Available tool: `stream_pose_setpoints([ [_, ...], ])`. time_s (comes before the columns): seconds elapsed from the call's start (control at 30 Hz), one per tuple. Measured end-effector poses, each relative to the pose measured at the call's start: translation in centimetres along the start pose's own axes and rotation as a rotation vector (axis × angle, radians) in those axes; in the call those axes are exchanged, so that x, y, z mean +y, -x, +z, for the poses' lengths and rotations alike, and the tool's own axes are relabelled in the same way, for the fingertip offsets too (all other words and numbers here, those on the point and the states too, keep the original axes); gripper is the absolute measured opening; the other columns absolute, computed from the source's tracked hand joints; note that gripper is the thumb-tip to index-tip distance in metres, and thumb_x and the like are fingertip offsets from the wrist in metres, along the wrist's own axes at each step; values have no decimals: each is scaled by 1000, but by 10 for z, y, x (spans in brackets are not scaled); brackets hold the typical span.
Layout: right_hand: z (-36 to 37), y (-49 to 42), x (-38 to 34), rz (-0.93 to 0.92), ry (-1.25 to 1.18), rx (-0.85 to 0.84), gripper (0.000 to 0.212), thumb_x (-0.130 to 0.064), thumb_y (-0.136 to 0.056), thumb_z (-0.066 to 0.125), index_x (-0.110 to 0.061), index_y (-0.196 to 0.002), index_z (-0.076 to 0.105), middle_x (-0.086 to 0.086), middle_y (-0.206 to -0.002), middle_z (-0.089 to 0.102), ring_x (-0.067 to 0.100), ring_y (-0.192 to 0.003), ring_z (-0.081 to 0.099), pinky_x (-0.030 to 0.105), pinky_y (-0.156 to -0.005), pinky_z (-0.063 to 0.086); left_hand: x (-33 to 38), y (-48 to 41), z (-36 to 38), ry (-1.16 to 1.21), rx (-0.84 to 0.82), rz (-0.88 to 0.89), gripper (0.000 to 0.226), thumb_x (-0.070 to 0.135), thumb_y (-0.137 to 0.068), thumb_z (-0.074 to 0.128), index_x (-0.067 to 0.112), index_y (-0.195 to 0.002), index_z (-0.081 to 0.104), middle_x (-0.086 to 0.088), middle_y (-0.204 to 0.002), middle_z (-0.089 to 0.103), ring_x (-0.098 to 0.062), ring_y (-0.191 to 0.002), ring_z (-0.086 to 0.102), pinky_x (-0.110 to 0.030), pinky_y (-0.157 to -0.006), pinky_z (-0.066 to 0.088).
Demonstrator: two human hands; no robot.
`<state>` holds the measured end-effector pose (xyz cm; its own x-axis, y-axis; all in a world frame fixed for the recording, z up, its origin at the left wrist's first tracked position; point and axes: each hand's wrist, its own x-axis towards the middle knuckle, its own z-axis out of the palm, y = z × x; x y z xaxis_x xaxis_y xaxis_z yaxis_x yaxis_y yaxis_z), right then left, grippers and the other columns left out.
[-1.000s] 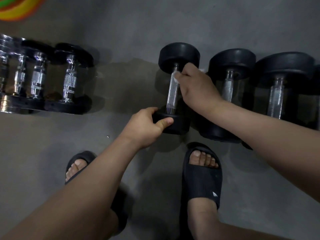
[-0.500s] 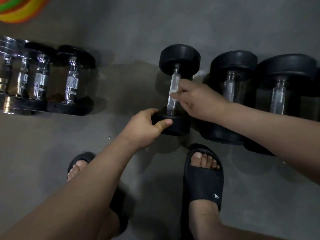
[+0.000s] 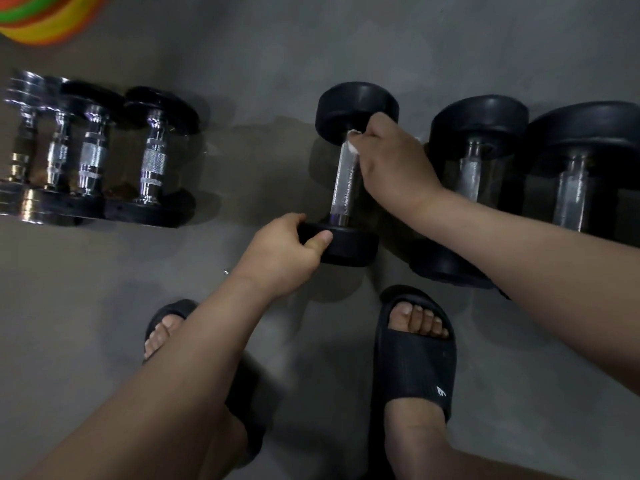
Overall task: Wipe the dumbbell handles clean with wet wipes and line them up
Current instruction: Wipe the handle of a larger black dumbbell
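A black dumbbell [image 3: 356, 105] with a metal handle [image 3: 343, 183] lies on the grey floor in the middle. My left hand [image 3: 284, 254] grips its near black head. My right hand [image 3: 391, 164] holds a white wet wipe [image 3: 353, 145] against the far end of the handle, close to the far head. Two larger black dumbbells [image 3: 479, 124] [image 3: 588, 140] lie side by side to the right, partly behind my right forearm. A row of chrome-handled dumbbells [image 3: 152, 168] sits at the left.
My two feet in black slides [image 3: 415, 362] [image 3: 162, 323] stand just in front of the dumbbells. A bright green, yellow and orange round object [image 3: 45, 15] lies at the top left corner. Bare grey floor [image 3: 259, 161] separates the two dumbbell groups.
My right hand slid with the wipe down the handle toward the near head, then back up to the far end. My left hand kept its grip on the near head.
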<state>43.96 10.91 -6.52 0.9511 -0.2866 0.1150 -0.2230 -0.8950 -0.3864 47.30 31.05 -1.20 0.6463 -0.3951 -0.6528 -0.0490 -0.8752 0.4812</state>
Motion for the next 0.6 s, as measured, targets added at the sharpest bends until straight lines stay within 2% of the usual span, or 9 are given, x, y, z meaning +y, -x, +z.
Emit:
stream_pose_setpoints([
  [0.07, 2, 4, -3, 11, -73, -12, 26, -28, -105, 46, -7, -94, 56, -1, -83, 49, 12, -70, 49, 30, -65, 43, 0, 1, -1, 21, -24, 4, 22, 50, -89, 68, 30, -100, 63, 2, -110, 66, -20, -111, 63, -33, -99, 50],
  [0.1, 3, 9, -4, -5, -110, -40, 24, -22, -105, 47, -4, -98, 61, 1, -88, 49, 14, -74, 50, 35, -70, 47, -1, 1, -1, 7, -32, 19, 27, 55, -86, 68, 30, -95, 60, 5, -107, 67, -20, -107, 65, -38, -97, 52],
  [0.17, 1, 20, -6, -99, -170, -115, 18, -10, -100, 52, 0, -99, 67, 8, -92, 51, 21, -76, 54, 41, -67, 49, -3, -1, 0, -36, -33, 27, 51, 62, -80, 64, 19, -107, 62, 2, -105, 69, -19, -101, 66, -41, -92, 53],
  [0.23, -4, 28, -5, -270, -169, -198, 16, -3, -95, 55, 2, -93, 71, 10, -87, 51, 21, -68, 49, 39, -56, 43, -3, -2, 1, -57, -29, 31, 59, 64, -75, 59, 16, -108, 61, 2, -99, 70, -19, -95, 66, -39, -87, 55],
  [0.27, -8, 26, -5, -334, -143, -237, 16, -3, -95, 55, 1, -93, 71, 10, -86, 50, 19, -67, 45, 37, -54, 38, -3, -3, 0, -66, -28, 27, 58, 65, -73, 57, 17, -106, 62, 2, -96, 70, -19, -93, 66, -39, -85, 55],
  [0.33, -11, 15, 0, -284, -128, -247, 16, -9, -98, 56, -1, -97, 70, 8, -90, 49, 18, -71, 46, 32, -58, 32, -3, -4, 1, -79, -29, 26, 55, 66, -72, 58, 19, -101, 62, 2, -93, 69, -20, -90, 66, -39, -83, 55],
  [0.4, -10, 1, 4, -116, -138, -158, 21, -19, -102, 54, -3, -98, 68, 7, -94, 49, 21, -79, 52, 33, -63, 38, -2, -4, 3, -98, -27, 27, 46, 61, -79, 64, 19, -99, 62, 1, -92, 69, -21, -90, 65, -36, -80, 54],
  [0.47, -6, 2, 4, -71, -170, -126, 24, -22, -102, 53, -3, -95, 67, 7, -92, 49, 22, -77, 52, 41, -66, 47, -2, -5, 6, -120, -12, 26, 40, 55, -84, 68, 18, -100, 61, -1, -93, 68, -23, -91, 63, -34, -77, 51],
  [0.6, -15, 35, -4, -347, -266, -303, 24, -17, -100, 53, -4, -97, 74, 10, -87, 52, 22, -70, 52, 41, -58, 47, -3, -6, 8, -112, 4, 21, 40, 54, -83, 70, 20, -103, 63, 1, -94, 69, -21, -92, 65, -29, -75, 49],
])
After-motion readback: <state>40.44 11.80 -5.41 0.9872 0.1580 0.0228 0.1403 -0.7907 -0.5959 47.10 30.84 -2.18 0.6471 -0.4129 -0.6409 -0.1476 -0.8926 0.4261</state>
